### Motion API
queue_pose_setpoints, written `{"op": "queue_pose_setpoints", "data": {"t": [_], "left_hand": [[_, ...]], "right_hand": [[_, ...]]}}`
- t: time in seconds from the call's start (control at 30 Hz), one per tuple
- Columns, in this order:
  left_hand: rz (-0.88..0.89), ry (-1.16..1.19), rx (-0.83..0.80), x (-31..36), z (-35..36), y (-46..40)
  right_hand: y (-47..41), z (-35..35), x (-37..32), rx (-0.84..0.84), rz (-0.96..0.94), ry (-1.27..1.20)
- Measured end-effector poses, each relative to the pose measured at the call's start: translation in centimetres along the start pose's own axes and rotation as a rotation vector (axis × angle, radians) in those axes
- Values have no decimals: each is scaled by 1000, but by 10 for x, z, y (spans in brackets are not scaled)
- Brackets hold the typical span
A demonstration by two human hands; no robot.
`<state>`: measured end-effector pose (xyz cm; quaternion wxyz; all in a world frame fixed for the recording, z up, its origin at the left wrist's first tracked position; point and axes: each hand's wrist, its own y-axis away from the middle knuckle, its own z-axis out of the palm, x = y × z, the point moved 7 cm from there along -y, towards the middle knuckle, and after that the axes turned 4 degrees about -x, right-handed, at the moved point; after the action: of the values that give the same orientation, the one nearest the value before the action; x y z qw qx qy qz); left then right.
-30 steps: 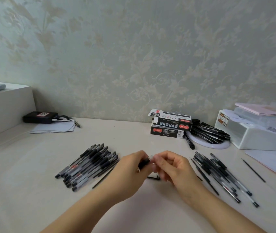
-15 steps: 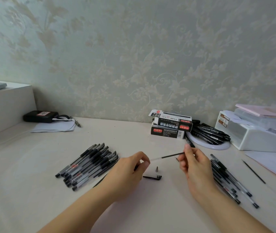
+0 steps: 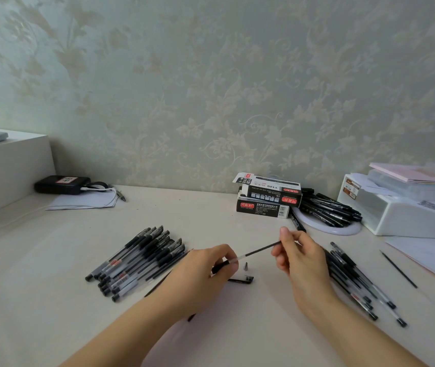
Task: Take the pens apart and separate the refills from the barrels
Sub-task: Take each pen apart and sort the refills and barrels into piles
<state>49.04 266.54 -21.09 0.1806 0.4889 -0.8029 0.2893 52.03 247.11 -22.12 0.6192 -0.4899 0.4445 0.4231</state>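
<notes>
The right hand (image 3: 301,258) pinches the far end of a black refill (image 3: 260,251); the left hand (image 3: 200,271) grips the barrel (image 3: 220,266), mostly hidden in the fist. The refill's long axis runs between the hands, rising rightward — so pulling it free probably means drawing along that line. Below lie a small tip (image 3: 245,266) and cap (image 3: 241,280); whole pens (image 3: 137,260) sit left, another pile (image 3: 356,279) right.
</notes>
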Motion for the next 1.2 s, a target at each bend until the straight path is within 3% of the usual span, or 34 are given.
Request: {"op": "queue_pose_setpoints", "data": {"t": [0.23, 0.33, 0.5, 0.87, 0.93, 1.03, 1.2], "left_hand": [[60, 50, 84, 11, -10, 0], [-12, 8, 115, 5, -18, 1], [-226, -165, -107, -19, -17, 10], [-303, -352, 11, -32, -46, 8], [-263, -381, 81, -26, -48, 7], [-128, -245, 183, -6, -44, 5], [48, -84, 141, 19, -21, 4]], "right_hand": [[19, 41, -12, -370, -114, 398], [17, 35, -13, -300, -180, 539], [12, 29, -8, -257, -194, 752], [7, 25, 1, -248, -128, 702], [6, 22, -2, -221, -128, 615], [7, 23, -9, -233, -132, 404], [15, 35, -11, -310, -68, 145]]}}
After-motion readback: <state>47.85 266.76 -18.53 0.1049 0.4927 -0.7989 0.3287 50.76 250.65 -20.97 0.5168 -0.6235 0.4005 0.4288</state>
